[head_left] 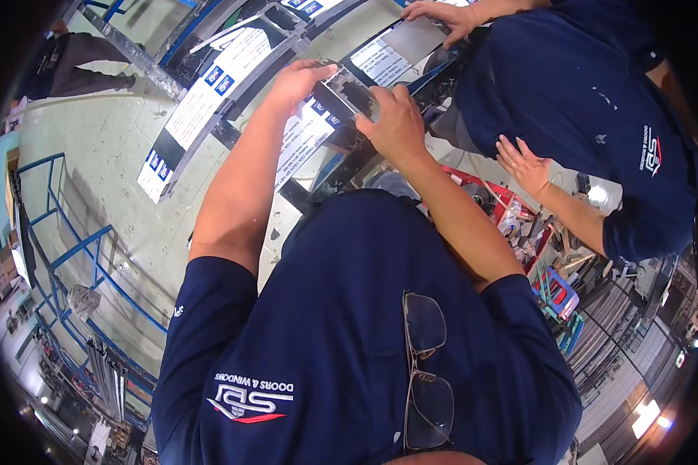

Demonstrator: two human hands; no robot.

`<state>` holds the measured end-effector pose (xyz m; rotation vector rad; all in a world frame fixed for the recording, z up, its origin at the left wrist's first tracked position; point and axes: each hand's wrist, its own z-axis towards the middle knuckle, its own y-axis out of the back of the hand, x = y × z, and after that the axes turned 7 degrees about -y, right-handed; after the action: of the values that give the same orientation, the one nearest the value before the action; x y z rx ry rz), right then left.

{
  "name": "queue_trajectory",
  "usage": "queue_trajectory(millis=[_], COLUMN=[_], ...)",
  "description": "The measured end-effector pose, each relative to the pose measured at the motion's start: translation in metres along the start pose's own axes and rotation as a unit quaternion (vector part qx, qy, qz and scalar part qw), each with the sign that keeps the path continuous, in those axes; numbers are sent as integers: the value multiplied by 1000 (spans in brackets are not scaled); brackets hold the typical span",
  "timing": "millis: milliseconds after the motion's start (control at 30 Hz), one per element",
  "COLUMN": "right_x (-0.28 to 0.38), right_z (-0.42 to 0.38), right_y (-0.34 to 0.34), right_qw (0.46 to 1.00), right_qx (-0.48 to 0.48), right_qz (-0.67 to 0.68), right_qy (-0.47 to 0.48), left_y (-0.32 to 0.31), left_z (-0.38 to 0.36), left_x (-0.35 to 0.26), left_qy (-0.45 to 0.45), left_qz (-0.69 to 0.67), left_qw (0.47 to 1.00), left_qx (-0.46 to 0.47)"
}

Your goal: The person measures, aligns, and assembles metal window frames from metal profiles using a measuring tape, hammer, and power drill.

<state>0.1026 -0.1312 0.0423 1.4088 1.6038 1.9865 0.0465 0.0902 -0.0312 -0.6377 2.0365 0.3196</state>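
Between my hands is the cut end of a dark hollow aluminium profile (355, 91), its chambers facing up toward me. My left hand (296, 84) grips its left edge, the fingertips on the top corner. On the right edge, my right hand (395, 128) has its thumb and fingers pressed against the profile. White protective film (306, 139) with printed text and blue logos shows below my left hand. Another long film-covered profile (209, 97) lies to the left of it. The undersides of both hands are hidden.
A co-worker in a navy shirt (566, 101) stands close at the right, one hand (450, 19) by another film-covered profile (380, 62). Blue metal racks (93, 236) stand at the left. Red tool trays (504, 198) with small parts lie at the right. Another person's legs (85, 66) show at upper left.
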Motion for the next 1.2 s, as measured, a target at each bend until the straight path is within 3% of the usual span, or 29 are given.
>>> queue_trajectory(millis=[267, 900, 1200], right_x=[-5, -7, -7], right_z=[0, -3, -1], right_y=[-7, 1, -4], right_qw=[998, 998, 995], right_qx=[-61, -55, -76], right_qz=[7, 33, 6], right_qy=[18, 13, 57], left_y=[-1, -3, -4], left_z=[1, -2, -5], left_x=[-3, -7, -13], left_qy=[4, 4, -9], left_qz=[12, -20, 27], left_qw=[1000, 1000, 1000], left_qx=[-6, 0, -4])
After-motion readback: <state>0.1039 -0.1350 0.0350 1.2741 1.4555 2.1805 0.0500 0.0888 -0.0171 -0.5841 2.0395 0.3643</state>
